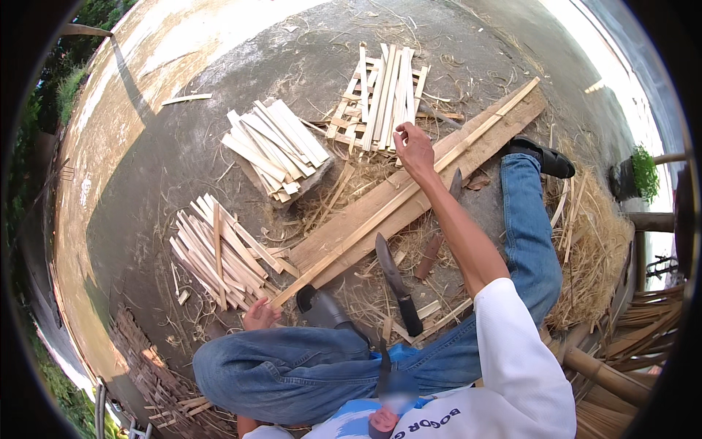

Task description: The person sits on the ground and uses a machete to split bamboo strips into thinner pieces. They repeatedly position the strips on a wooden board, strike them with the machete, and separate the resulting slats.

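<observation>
A long, narrow bamboo strip (398, 199) lies slantwise along a wide wooden plank (351, 252). At the strip's near end, my left hand (261, 314) is closed with the tip at its fingers, beside my bent knee. My right hand (414, 150) reaches over the plank's far side, fingers loosely bent and apart, with nothing visible in them. Just beyond its fingertips are pale strips (387, 95) laid over a lattice of crossed slats (342, 117). A knife (398, 285) with a black handle lies between my legs, and a second blade (455, 183) lies partly under my right forearm.
Cut pale slats (274, 146) are stacked on a block left of the plank. Another bundle of strips (219, 252) lies on the ground nearer me. Fine shavings (592, 249) heap up beyond my right leg. A bamboo pole (607, 373) is at the lower right.
</observation>
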